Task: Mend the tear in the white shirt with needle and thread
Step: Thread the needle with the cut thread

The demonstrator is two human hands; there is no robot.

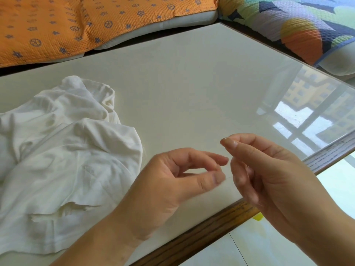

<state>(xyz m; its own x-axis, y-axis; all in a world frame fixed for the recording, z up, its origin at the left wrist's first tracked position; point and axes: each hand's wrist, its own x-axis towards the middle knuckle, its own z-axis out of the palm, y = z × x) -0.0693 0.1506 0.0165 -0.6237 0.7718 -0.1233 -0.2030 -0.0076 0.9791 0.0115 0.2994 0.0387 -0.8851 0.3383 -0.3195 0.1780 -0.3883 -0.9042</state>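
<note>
Looking down on a glossy cream table [192, 83] with a wooden edge, mirroring window panes at its right, with an orange quilted cover [57, 25] and a many-coloured quilt [299, 25] lying beyond it. Seeing the white shirt [63, 150] lying crumpled on the left of the table, showing a ragged tear [76, 207] near its front hem. Holding the left hand [172, 185] just right of the shirt, curling the fingers, thumb close to the fingertips; blurring too much for telling whether pinching anything. Holding the right hand [272, 179] just beside it, pressing thumb against forefinger on a tiny pale speck [225, 138], too small for telling needle from thread. Catching a faint pale thread [229, 177] crossing between the two hands
</note>
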